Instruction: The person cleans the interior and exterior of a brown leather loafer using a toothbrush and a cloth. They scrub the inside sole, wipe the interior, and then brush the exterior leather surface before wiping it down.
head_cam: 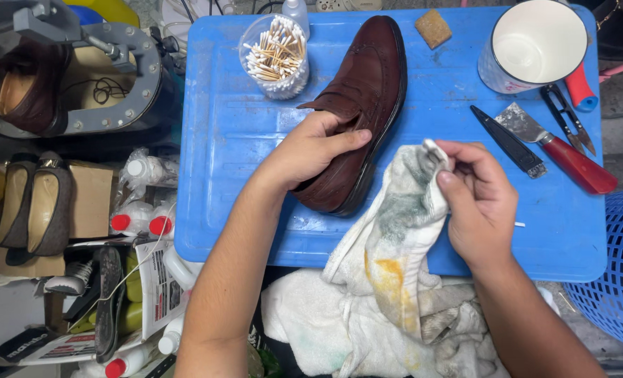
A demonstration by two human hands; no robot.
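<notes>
Brown leather, dark and a little scuffed, makes up the shoe [367, 91] that lies on the blue table [241, 126], its toe pointing away from the person and its heel near the front edge. The left hand [311, 150] has its fingers tucked into the shoe's opening with the thumb pressed along the outside of the collar, so it is closed on the shoe's rear quarter. The shoe looks fairly stiff and of middling weight, with a firm dark sole and a smooth upper that could slip under a damp palm; the collar and heel seem the surest places to take hold, since the toe is rounded and offers little to grip. The right hand [476, 199] is pinched shut on a bunched corner of a cloth [402, 224], white but stained green and yellow, which hangs limp over the table's front edge towards more cloth below. The cloth is soft, light and floppy, and would be best held gathered round the fingertips as it is now, just beside the shoe's heel. Further back stand a clear cup of cotton swabs [278, 56], a white pot [535, 45] with a red handle, a scraper [556, 147], black snips [567, 115] and a small sponge [434, 28].
</notes>
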